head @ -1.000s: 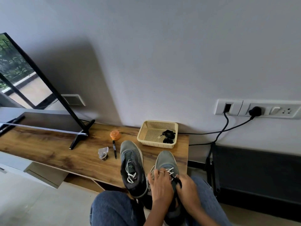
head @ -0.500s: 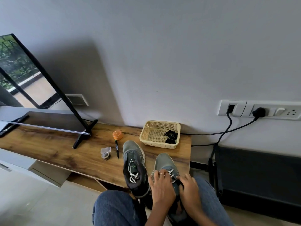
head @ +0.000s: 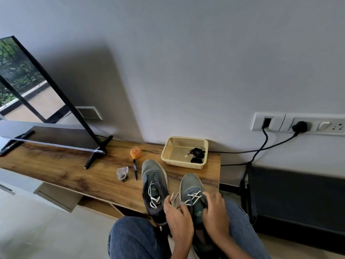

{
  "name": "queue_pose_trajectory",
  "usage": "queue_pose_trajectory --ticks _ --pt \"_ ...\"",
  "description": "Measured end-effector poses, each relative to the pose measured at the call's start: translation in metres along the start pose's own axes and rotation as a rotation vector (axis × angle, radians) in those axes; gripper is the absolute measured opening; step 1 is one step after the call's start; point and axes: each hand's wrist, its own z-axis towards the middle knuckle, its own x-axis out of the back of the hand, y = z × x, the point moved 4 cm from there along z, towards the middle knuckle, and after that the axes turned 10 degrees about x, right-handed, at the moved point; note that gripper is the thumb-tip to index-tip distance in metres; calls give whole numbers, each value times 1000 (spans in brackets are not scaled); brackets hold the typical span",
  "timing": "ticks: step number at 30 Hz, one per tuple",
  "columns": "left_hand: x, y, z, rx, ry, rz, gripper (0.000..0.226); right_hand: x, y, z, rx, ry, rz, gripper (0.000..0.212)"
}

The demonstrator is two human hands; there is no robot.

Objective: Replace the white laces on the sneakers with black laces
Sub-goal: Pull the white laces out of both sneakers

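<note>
Two grey sneakers, both with white laces in them, sit at the lower centre of the frame as a seated person works on the right-hand one.

Left hand [head: 178, 219] pinches loosened white lace ends [head: 173, 200] beside the right-hand sneaker [head: 192, 186]; right hand [head: 215, 212] grips that shoe's side and tongue. Its white lacing [head: 193, 197] crosses the upper eyelets, so unlacing looks barely begun. The left-hand sneaker [head: 154, 176] on the wooden table [head: 65, 171] looks untouched, fully laced in white. Black laces [head: 197, 155] lie bundled in the cream basket [head: 169, 149] near the wall, unused; all relacing remains. A small logo shows on each tongue, its lettering too small to read. Print on the black marker [head: 135, 170] is likewise illegible.
</note>
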Motion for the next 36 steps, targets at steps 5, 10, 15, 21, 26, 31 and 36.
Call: queue_pose_trajectory --ticks 5,10,15,21,26,31,36 --pt "-14 -12 -15 -103 -198 331 50 -10 -17 9 362 -37 -207 34" --pt "-17 -13 -10 -175 -291 457 54 -10 -13 18 427 -52 -247 28" --pt "-14 -16 -10 -132 -264 415 50 -4 -8 18 249 -37 143 19" --pt "-13 -15 -11 -193 -242 365 49 10 24 22 -411 105 589 20" --pt "-20 -14 -6 -281 -267 356 47 27 -2 15 58 -18 171 31" --pt "-30 -15 2 -252 -345 288 49 0 -19 18 337 -176 -310 17" --pt "-38 -13 11 -223 -329 241 49 -10 -19 32 373 -54 -365 21"
